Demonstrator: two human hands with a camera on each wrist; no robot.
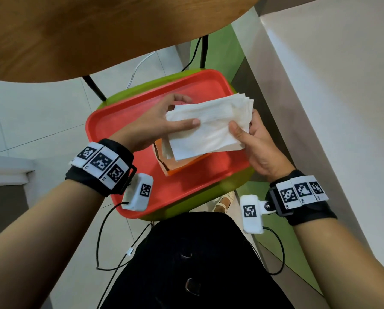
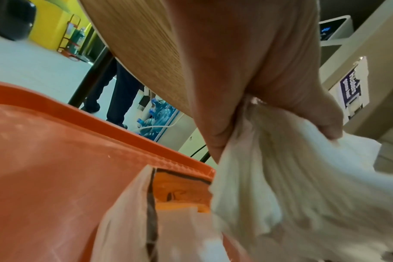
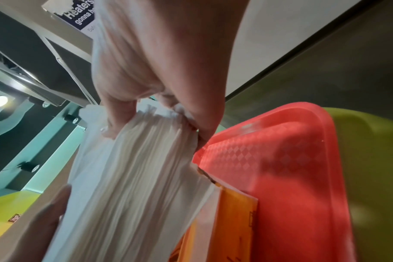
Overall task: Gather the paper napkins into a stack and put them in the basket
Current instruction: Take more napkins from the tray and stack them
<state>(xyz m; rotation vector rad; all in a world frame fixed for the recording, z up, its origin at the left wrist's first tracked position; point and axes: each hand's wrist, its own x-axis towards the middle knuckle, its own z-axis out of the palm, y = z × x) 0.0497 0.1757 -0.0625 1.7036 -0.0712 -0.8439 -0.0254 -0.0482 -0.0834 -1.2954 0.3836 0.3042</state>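
A thick stack of white paper napkins is held up between both hands, over the red tray. My left hand grips its left end, thumb on top and fingers underneath. My right hand pinches the right end, its thumb pressed on the top sheet. Directly below the stack sits a small orange basket with a pale paper lining, on the tray. The left wrist view shows the napkins fanning down beside the basket. In the right wrist view, the napkin edges hang just left of the basket.
The tray lies on a green chair seat. A round wooden table overhangs the far side, with black legs and cables on the floor below it. A pale wall runs close along the right. A person's dark trousers stand behind.
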